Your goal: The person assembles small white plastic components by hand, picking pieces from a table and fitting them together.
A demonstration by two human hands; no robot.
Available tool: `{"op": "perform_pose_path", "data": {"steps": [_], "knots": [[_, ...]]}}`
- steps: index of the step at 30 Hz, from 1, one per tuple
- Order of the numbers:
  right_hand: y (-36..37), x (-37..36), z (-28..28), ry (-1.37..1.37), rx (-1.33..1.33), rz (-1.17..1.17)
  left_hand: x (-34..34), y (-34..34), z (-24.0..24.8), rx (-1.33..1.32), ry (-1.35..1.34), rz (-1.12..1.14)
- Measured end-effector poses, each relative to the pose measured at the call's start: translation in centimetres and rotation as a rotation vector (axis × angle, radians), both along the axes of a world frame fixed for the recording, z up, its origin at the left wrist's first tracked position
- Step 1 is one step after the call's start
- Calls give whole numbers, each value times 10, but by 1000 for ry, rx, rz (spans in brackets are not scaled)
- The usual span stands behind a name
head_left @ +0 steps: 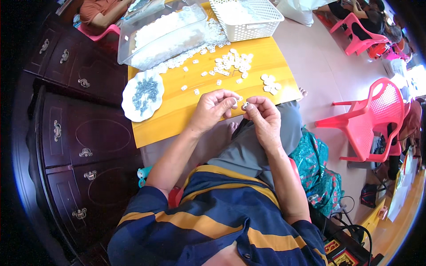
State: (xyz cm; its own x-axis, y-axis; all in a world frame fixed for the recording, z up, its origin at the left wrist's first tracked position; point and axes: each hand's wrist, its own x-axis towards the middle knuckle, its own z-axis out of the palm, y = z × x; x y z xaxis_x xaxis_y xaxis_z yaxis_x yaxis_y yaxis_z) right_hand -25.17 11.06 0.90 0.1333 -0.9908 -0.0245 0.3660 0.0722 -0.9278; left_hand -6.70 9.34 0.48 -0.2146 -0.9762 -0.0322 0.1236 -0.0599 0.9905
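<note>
Over the near edge of the yellow table (177,119), my left hand (215,107) and my right hand (264,119) are held close together. Between the thumb and fingers of my left hand a small white plastic piece (240,98) is pinched. Another small white piece (245,105), with a dark spot on it, is gripped by my right fingertips. Loose white pieces (233,62) lie in a heap beyond my hands, with several scattered toward me. At the table's right, a small group of rounder white pieces (270,84) lies apart. A white scalloped plate (128,104) holds many small dark metal parts (146,94).
A clear plastic bin (125,48) full of white pieces and a white perforated basket (262,30) stand at the table's far side. Dark wooden drawers (106,133) line the left. Pink chairs (368,119) and a green bag (313,168) are on the right. Another person (100,13) sits at the far left.
</note>
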Motion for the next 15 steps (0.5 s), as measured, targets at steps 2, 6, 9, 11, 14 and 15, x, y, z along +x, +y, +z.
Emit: {"op": "perform_pose_path", "data": {"steps": [2,6,9,11,14,15], "knots": [[0,2,-1,8,3,-6,-2,3,4,-56,-20,21],[0,0,-8,63,-33,-6,-2,8,15,-54,-66,-34],[1,6,-7,120,-48,-8,1,14,20,-58,11,38],[0,5,-8,151,-41,-14,1,13,16,-104,-35,65],[-1,3,-9,219,-33,15,5,13,16,-88,-63,6],[0,3,-9,229,-31,14,5,13,16,-88,-63,6]]}}
